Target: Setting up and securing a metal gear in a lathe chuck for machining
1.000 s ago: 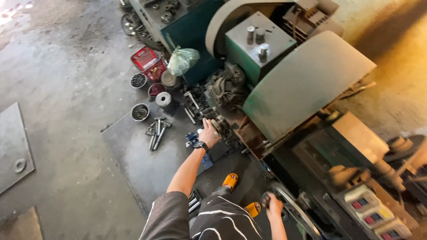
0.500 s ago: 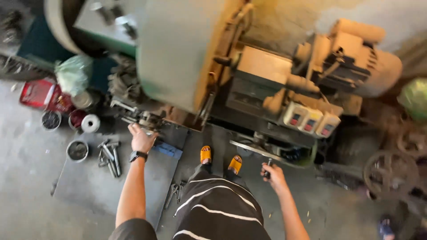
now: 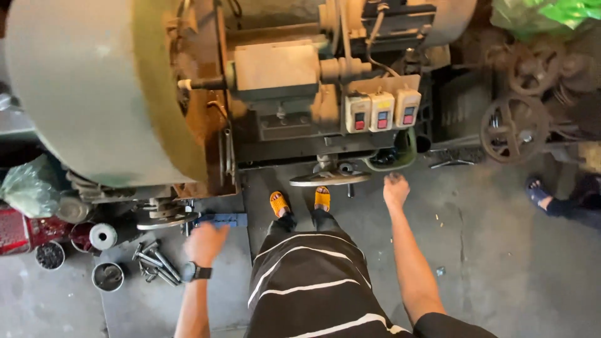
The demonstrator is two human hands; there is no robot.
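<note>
Head view, looking straight down. Left hand (image 3: 205, 241) at about 8 o'clock in frame, reaching toward a blue bar-shaped part (image 3: 220, 220) low on the machine (image 3: 275, 69). The bar's long axis runs 9-to-3 o'clock, free end pointing toward 3. Fingertips lie at the bar's 9 o'clock end; fingers curled, seen from the back, so whether they grasp the bar or only touch it cannot be told. Black wristwatch (image 3: 193, 272) on that wrist.

Right hand (image 3: 395, 189) just right of centre, closed into a loose fist, apart from the grey handwheel (image 3: 330, 178) at its 9 o'clock; nothing visible inside the fist.

Loose bolts (image 3: 155, 260) lie on the floor at 9 o'clock of the left wrist, long axes mixed, mostly slanting toward 4 o'clock. Round tins (image 3: 107, 276) beside them; contents too dark to identify.

Large drum guard (image 3: 81, 87) cut off at top and left edges. Striped garment (image 3: 307, 288) hides the person's legs; only orange sandals (image 3: 299, 201) show. Another person's sandalled foot (image 3: 538, 191) at 3 o'clock, body cut off.
</note>
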